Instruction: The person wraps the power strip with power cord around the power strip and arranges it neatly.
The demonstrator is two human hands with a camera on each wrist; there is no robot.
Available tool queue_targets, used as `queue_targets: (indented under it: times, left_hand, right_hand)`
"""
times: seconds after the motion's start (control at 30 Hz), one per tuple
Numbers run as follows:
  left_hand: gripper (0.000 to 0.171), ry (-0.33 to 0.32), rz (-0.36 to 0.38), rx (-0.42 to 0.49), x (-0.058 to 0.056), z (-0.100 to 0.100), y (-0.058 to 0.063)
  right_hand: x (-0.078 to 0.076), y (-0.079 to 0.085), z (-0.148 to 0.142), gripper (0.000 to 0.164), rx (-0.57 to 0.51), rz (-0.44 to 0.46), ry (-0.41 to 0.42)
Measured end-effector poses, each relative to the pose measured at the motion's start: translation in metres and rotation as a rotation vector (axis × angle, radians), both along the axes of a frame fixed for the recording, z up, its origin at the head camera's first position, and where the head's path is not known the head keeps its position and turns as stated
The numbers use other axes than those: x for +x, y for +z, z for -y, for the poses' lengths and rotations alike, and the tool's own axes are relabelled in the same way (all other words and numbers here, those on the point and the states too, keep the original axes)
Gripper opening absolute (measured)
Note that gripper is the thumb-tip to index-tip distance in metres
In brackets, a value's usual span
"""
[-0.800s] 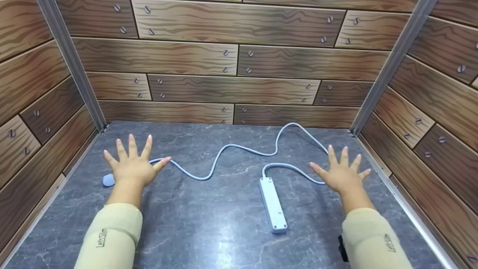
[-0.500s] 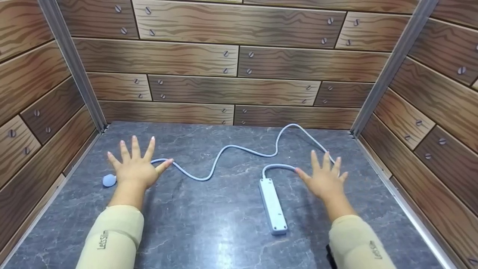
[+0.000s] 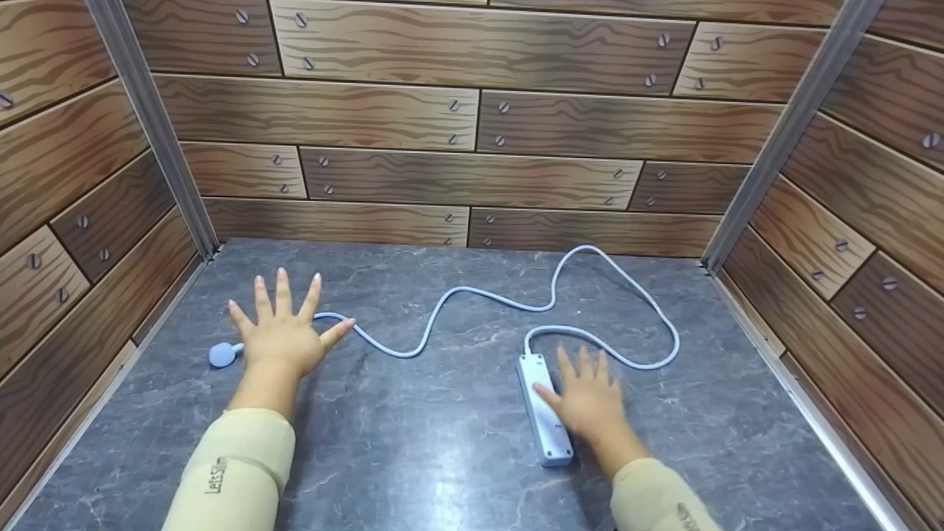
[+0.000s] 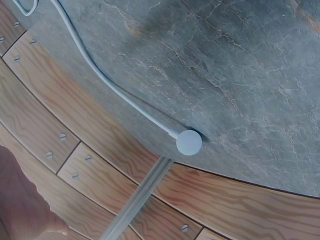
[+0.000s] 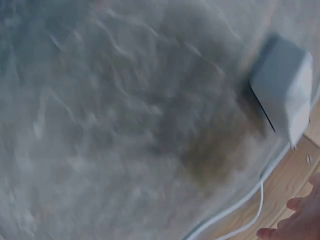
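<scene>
A pale blue power strip (image 3: 551,436) lies on the dark marbled tabletop, right of centre. Its cord (image 3: 404,355) winds left across the surface to a round plug (image 3: 222,355), which appears as a pale disc (image 4: 189,143) in the left wrist view. Over the cord near the plug, my left hand (image 3: 284,345) is spread with fingers straight, holding nothing. My right hand (image 3: 590,404), fingers extended, is at the strip's right side; its thumb overlaps the strip, and contact cannot be told. In the right wrist view the strip (image 5: 284,82) is beyond the hand (image 5: 299,215).
Wood-plank-patterned walls (image 3: 383,177) enclose the table at the back and both sides. Metal posts stand in the two rear corners, including the right post (image 3: 789,133). A metal edge strip (image 3: 848,461) runs along the right side.
My right hand has moved left and toward me, from above the cord's right loop to the power strip. My left hand has shifted slightly right. Strip and cord lie as before.
</scene>
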State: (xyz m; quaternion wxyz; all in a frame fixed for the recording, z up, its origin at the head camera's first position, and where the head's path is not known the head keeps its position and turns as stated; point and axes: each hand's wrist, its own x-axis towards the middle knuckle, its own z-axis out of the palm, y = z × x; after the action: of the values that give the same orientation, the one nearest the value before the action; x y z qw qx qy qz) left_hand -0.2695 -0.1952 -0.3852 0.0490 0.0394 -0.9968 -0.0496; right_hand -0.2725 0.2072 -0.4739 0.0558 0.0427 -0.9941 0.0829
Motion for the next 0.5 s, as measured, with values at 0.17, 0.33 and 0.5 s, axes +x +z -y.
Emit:
queue_targets:
  times: [0.17, 0.33, 0.5]
  left_hand:
    - [0.096, -0.003, -0.009, -0.005, -0.002, -0.001, -0.005]
    - [0.096, -0.004, -0.020, -0.012, -0.003, -0.002, -0.010]
    - [0.096, -0.009, -0.016, -0.017, -0.003, -0.001, -0.014]
  right_hand:
    - [0.010, -0.022, 0.015, 0.082, -0.002, 0.030, -0.007]
    - [0.014, -0.037, 0.025, 0.094, -0.074, 0.108, -0.088]
    - [0.014, -0.041, 0.027, 0.082, -0.132, 0.089, -0.139]
